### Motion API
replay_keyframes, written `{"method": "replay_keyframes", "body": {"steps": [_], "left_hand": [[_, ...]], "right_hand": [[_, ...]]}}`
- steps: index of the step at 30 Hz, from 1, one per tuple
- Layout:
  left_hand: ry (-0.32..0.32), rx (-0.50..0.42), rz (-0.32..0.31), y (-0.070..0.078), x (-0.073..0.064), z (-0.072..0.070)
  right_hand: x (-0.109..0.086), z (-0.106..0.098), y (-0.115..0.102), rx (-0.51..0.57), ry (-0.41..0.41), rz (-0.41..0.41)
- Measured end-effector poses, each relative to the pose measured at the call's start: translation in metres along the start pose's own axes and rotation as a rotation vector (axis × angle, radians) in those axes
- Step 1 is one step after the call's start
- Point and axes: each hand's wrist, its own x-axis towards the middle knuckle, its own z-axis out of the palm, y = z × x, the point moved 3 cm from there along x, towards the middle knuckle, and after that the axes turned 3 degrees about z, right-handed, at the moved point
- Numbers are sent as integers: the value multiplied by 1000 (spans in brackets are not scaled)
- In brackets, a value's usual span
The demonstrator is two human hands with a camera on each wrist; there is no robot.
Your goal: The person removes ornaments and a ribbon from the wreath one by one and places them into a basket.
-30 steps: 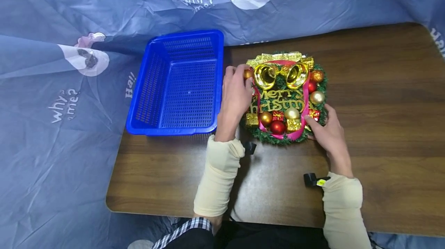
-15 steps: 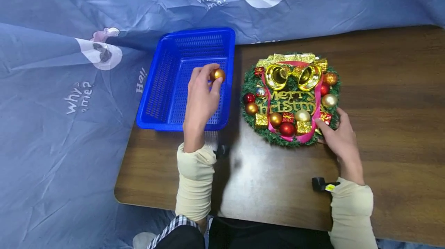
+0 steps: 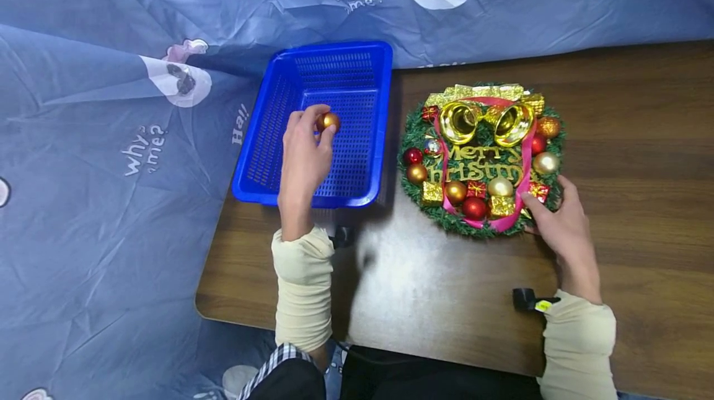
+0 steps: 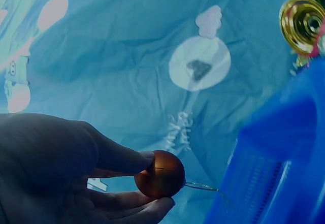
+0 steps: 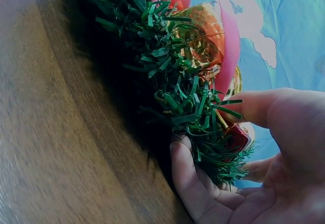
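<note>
My left hand (image 3: 305, 155) pinches a copper-gold bauble (image 3: 329, 121) between thumb and fingers, above the blue plastic basket (image 3: 383, 139). In the left wrist view a thin thread loop trails from the bauble (image 4: 160, 174). My right hand (image 3: 566, 226) grips the lower right rim of a green Christmas wreath (image 3: 465, 224), thumb on top and fingers beneath, as the right wrist view shows. The wreath carries gold bells (image 3: 458, 122), gold lettering, a pink ribbon (image 3: 526, 164), red and gold baubles and small wrapped boxes.
The basket and wreath stand side by side on a brown wooden table (image 3: 641, 201). A blue printed cloth (image 3: 268, 3) hangs behind the table and at its left. Small black cameras (image 3: 523, 299) sit at the wrists.
My left hand has left the wreath's upper left edge with the bauble and moved left over the basket. My right hand keeps its grip on the wreath. The head view has shifted leftward.
</note>
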Motion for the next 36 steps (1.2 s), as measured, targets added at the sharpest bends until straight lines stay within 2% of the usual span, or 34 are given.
{"method": "replay_keyframes", "body": {"steps": [12,18,26,29,36], "left_hand": [[-42,74,-66,-35,6,7],[-94,110,-121,-49,7,12],[-195,169,-175,-63,8,19],[-216,182,-162,-62,9,17],[-290,256,-55,-54,22,6]], "right_hand": [[0,6,0,-25,1,-10],[-1,9,0,-27,-17,-15],[1,10,0,-20,-23,0],[2,8,0,-23,-16,-1],[0,0,-1,-65,-8,14]]}}
